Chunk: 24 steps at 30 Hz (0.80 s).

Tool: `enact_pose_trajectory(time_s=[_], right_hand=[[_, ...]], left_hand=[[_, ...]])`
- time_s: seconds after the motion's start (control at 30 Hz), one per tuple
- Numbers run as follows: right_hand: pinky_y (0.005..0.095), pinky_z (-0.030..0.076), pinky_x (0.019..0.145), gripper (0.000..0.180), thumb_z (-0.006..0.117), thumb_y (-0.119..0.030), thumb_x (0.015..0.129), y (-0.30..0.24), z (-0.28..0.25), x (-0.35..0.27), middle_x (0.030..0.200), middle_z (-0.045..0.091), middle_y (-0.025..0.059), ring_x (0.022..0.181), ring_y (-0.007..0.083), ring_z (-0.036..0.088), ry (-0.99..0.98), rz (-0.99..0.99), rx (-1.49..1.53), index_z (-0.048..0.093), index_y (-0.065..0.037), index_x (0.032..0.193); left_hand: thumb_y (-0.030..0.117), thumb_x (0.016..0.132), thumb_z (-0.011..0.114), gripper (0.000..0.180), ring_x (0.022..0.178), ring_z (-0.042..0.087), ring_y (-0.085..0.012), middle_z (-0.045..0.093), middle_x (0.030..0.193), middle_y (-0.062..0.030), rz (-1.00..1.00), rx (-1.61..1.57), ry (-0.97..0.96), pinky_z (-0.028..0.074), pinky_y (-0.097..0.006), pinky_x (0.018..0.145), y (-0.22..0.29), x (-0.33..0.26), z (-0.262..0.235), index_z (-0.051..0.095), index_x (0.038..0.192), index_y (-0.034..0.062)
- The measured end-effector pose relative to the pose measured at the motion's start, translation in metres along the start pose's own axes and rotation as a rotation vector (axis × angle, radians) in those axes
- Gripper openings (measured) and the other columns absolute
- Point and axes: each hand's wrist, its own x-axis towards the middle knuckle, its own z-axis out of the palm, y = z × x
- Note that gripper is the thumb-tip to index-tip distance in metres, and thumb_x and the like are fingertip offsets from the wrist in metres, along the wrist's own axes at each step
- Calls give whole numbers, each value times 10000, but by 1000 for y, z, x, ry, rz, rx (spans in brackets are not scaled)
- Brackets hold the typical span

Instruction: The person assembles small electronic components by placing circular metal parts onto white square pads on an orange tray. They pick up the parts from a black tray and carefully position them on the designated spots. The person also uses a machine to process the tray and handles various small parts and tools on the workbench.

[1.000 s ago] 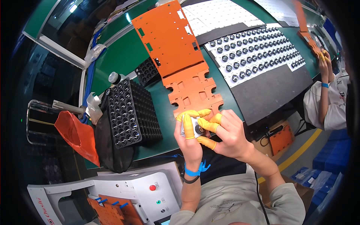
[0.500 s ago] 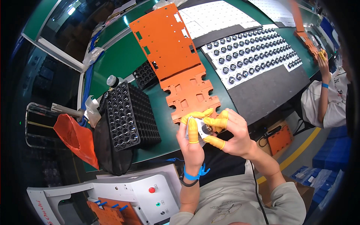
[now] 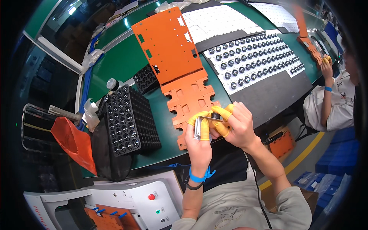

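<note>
My left hand [image 3: 199, 147], with yellow finger covers and a blue wrist strap, is closed on a small white board [image 3: 197, 128] that is tilted nearly edge-on. My right hand [image 3: 240, 124], also in yellow finger covers, pinches at the board's right end, around a small black round part [image 3: 216, 115]. Fingers hide much of the board and the joint between the two. Just beyond both hands lies an orange notched plate [image 3: 189, 97], with a flat orange panel [image 3: 168, 46] at its far end.
Left stands a black tray [image 3: 124, 119] of round cells, beside an orange bag [image 3: 73, 143]. Rows of black round parts fill a white sheet [image 3: 232, 86] on a dark mat [image 3: 268, 96]. Another person [image 3: 329, 96] works at the right. A grey machine [image 3: 138, 195] is at lower left.
The small white board has turned from showing its face with the black round part to nearly edge-on. My right fingers have shifted up around that part. The whole view has shifted slightly.
</note>
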Motion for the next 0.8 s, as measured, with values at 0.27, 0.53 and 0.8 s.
enact_pose_trajectory(time_s=[0.27,0.53,0.8], right_hand=[[404,411,529,168,697,-160,867,30,12,30,663,564,145,553,298,524,10,303,62,695,-3,926],[487,435,576,448,635,-284,899,73,32,81,597,561,268,582,422,578,-467,689,27,597,73,632],[343,334,435,438,639,-270,940,108,54,94,534,486,53,470,136,448,-813,822,224,579,47,645]], left_hand=[[129,1039,452,299,646,614,-111,683,949,-113,-5,46,53,494,-236,580,-7,10,-13,554,1276,-21],[117,1035,436,295,646,617,-124,690,1095,-175,29,47,49,504,-239,588,-14,14,-21,544,1263,-35],[119,1046,427,281,661,606,-91,705,970,-109,38,-13,61,482,-223,603,-17,14,-25,566,1250,-13]])
